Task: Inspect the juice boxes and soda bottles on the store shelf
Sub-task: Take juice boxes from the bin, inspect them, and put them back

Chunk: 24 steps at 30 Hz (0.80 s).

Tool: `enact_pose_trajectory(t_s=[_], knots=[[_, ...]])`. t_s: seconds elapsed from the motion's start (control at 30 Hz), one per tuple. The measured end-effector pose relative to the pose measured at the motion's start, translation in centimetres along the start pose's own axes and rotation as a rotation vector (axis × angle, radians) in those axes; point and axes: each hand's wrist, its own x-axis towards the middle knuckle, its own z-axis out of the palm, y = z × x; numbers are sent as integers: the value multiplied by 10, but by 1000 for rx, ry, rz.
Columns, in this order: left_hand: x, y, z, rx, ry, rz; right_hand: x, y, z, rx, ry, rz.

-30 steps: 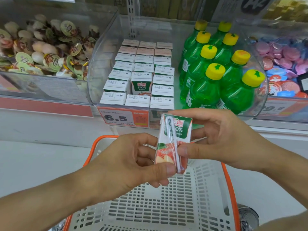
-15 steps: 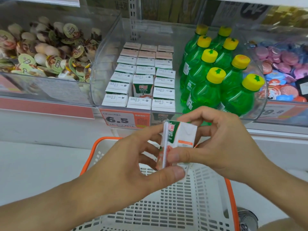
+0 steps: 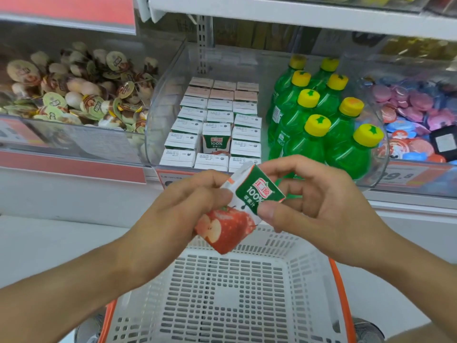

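Note:
A small apple juice box (image 3: 237, 209), green on top with a red apple picture, is tilted between both my hands above the basket. My left hand (image 3: 178, 211) grips its left side and lower part. My right hand (image 3: 314, 206) pinches its upper right edge with thumb and fingers. Behind, in a clear shelf bin (image 3: 158, 134), stand rows of the same juice boxes (image 3: 217, 120). To their right stand several green soda bottles (image 3: 316, 134) with yellow caps.
A white slotted shopping basket (image 3: 309, 280) with an orange rim sits below my hands. A bin of snack cups (image 3: 81, 95) is at the left, a bin of pink and blue round packs (image 3: 415, 120) at the right. An upper shelf (image 3: 284, 13) overhangs.
The juice box has been turned in my hands from its narrow side to its green front face and tilted. The view has shifted upward, showing more of the upper shelf.

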Motion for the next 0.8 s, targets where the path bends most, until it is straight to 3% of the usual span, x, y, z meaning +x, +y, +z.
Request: enact_pose_trajectory(t_s=[0.1, 0.2, 0.33, 0.43, 0.53, 0.63, 0.8], knots=[[-1, 4, -4, 417, -3, 282, 4, -8, 3, 70, 66, -1], [-2, 9, -14, 726, 20, 509, 6, -13, 0, 93, 4, -1], [-4, 18, -27, 970, 276, 654, 12, -26, 9, -199, 220, -344], [0, 19, -41, 1131, 541, 583, 29, -38, 14, -502, 405, -577], [6, 15, -52, 1145, 576, 397, 56, -38, 15, -788, 420, -694], [13, 10, -53, 1077, 564, 315, 79, -27, 19, -869, 345, -654], [18, 2, -57, 958, 585, 324, 87, -14, 25, -959, 187, -484]])
